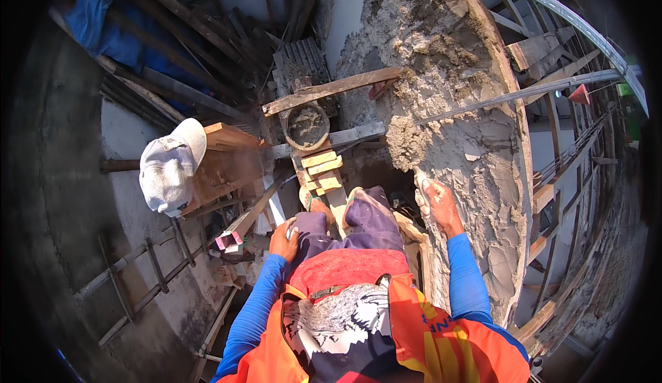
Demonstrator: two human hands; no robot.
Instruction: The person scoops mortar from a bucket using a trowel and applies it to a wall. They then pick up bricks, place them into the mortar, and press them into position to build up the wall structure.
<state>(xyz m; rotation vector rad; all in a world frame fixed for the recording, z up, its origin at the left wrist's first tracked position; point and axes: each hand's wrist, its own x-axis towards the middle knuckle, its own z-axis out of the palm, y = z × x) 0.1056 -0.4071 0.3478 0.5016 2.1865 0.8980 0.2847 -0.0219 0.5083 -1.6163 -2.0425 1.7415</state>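
My right hand [441, 205] is closed round the handle end of a trowel, its thumb stretched forward. A thick lump of wet mortar [407, 143] hides the blade, just beyond my fingers and against the rough mortared wall [483, 197]. My left hand [283, 241] is beside my left thigh, its fingers curled round something small and pale that I cannot make out. Ahead of my knees stands a round bucket [307, 126] with grey mortar inside. Several yellowish wood blocks [322, 169] lie on a plank between the bucket and my feet.
A wooden bar [331, 91] crosses beyond the bucket. A person in a pale cap [169, 169] is at the left, close to a wooden board [224, 176]. A long metal strip [524, 96] reaches across the wall. Timber framing [552, 197] stands at the right, with a drop below.
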